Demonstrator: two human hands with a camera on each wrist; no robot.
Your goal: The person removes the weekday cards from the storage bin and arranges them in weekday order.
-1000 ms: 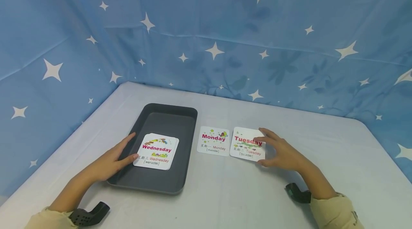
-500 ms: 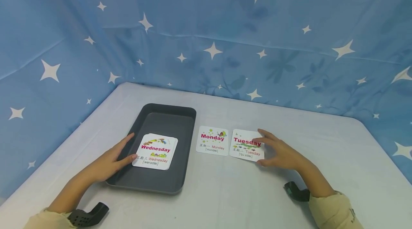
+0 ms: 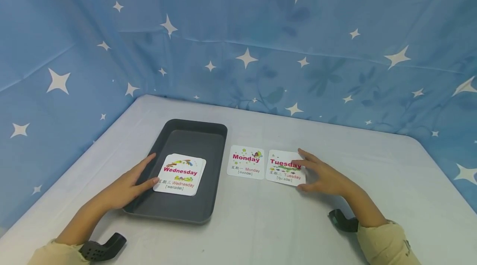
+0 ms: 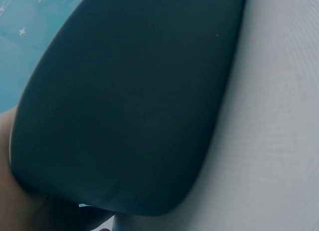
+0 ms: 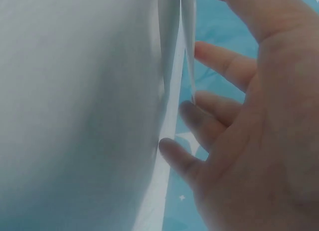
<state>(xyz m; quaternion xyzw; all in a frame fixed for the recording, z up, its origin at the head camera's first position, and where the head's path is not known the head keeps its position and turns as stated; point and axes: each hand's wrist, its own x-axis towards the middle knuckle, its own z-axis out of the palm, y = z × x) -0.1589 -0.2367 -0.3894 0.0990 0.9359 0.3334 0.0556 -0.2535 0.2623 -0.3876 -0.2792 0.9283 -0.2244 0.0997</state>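
The Wednesday card [image 3: 177,176] hides most of whatever lies beneath it — only a white sliver [image 3: 203,166] shows at the right. The right hand [image 3: 326,177] covers part of the Tuesday card [image 3: 284,170], and both sleeves [image 3: 385,244] are cut off at the near edge.

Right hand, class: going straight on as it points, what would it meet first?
The right hand touches the white, square Tuesday card; past that, probably the white, square Monday card, depth unclear.
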